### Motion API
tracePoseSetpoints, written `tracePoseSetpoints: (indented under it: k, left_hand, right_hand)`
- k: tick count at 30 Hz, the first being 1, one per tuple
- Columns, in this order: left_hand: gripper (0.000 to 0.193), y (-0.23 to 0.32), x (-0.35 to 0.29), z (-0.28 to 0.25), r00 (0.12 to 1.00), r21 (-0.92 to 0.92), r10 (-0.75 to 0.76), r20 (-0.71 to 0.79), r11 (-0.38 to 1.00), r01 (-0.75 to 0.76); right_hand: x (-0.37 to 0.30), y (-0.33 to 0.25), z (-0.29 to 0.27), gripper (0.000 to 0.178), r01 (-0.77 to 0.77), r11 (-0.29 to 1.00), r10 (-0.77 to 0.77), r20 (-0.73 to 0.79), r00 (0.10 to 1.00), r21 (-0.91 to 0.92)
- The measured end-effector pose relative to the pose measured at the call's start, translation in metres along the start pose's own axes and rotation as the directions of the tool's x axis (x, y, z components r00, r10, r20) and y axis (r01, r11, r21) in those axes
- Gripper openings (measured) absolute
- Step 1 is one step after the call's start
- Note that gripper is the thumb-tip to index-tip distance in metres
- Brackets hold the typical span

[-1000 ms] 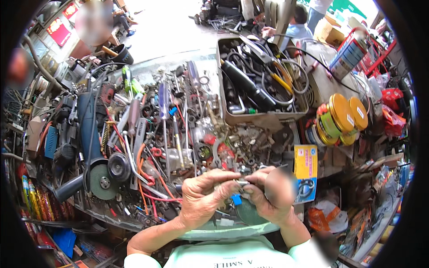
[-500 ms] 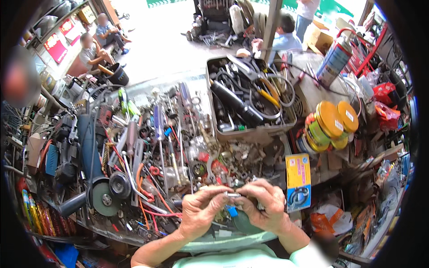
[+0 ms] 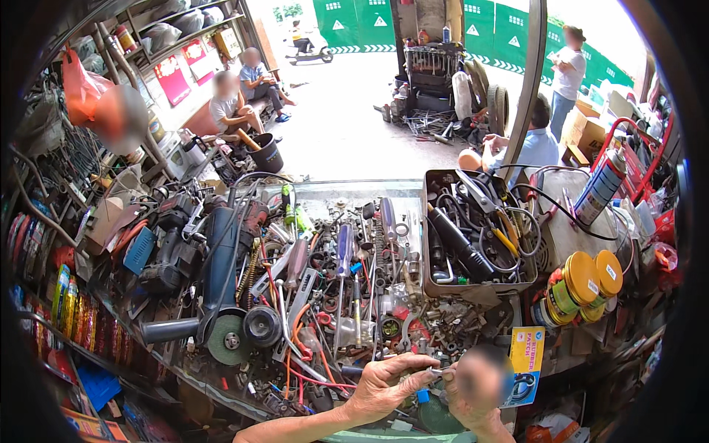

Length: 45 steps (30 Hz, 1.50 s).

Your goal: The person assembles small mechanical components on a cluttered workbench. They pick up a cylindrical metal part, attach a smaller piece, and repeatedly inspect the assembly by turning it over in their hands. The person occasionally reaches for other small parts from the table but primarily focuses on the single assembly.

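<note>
Both my hands meet above the near edge of the cluttered workbench. My left hand [image 3: 388, 385] pinches a small silvery metal piece [image 3: 436, 371] between thumb and forefinger. My right hand [image 3: 464, 412] holds the piece's other end with its fingertips; a blur covers much of this hand. The piece is too small to name its kind. Just under the fingers shows a small blue object [image 3: 422, 396]. A yellow and blue patch box [image 3: 526, 358] stands right of my right hand.
An angle grinder [image 3: 219, 258] lies at the left among screwdrivers and loose parts. A metal tool box [image 3: 480, 288] full of tools stands far right of centre. Beside it are yellow-lidded jars [image 3: 580, 280] and a spray can [image 3: 600, 188]. Several people are beyond the bench.
My view has tilted up and turned left, so the bench and my hands appear lower and farther right. Both hands keep their fingertips on the small metal piece.
</note>
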<state>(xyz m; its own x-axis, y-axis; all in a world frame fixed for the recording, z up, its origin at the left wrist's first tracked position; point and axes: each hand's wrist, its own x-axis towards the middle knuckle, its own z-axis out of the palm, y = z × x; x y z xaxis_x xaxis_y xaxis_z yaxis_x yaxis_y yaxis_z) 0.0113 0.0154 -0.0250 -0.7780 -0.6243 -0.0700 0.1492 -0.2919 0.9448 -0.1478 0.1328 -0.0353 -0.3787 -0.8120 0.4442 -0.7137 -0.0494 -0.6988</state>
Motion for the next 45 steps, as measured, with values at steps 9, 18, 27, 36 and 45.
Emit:
tracePoseSetpoints:
  k: [9, 18, 27, 36, 45]
  left_hand:
    - [0.030, -0.005, 0.004, -0.005, 0.988, -0.009, 0.141, 0.070, 0.990, -0.141]
    - [0.025, 0.017, 0.008, -0.002, 0.994, 0.002, 0.079, 0.079, 0.997, -0.080]
    - [0.022, 0.015, 0.008, -0.003, 0.998, -0.157, -0.067, -0.019, 0.986, 0.063]
    - [0.025, 0.014, 0.007, -0.002, 0.999, -0.104, 0.005, -0.052, 0.995, -0.010]
    - [0.027, 0.011, 0.009, -0.003, 0.995, -0.061, 0.085, 0.051, 0.995, -0.082]
  right_hand:
    - [0.004, -0.003, 0.007, 0.022, 0.074, 0.997, -0.068, -0.163, 0.984, 0.029]
    - [0.026, -0.016, -0.002, 0.010, 0.101, 0.985, -0.080, -0.143, 0.987, 0.142]
    - [0.026, -0.015, -0.004, 0.015, 0.102, 0.980, -0.093, -0.058, 0.994, 0.169]
    - [0.026, -0.013, -0.002, 0.014, 0.131, 0.971, -0.119, -0.069, 0.990, 0.202]
    - [0.025, -0.016, -0.007, 0.009, 0.005, 0.988, -0.005, 0.000, 1.000, 0.157]
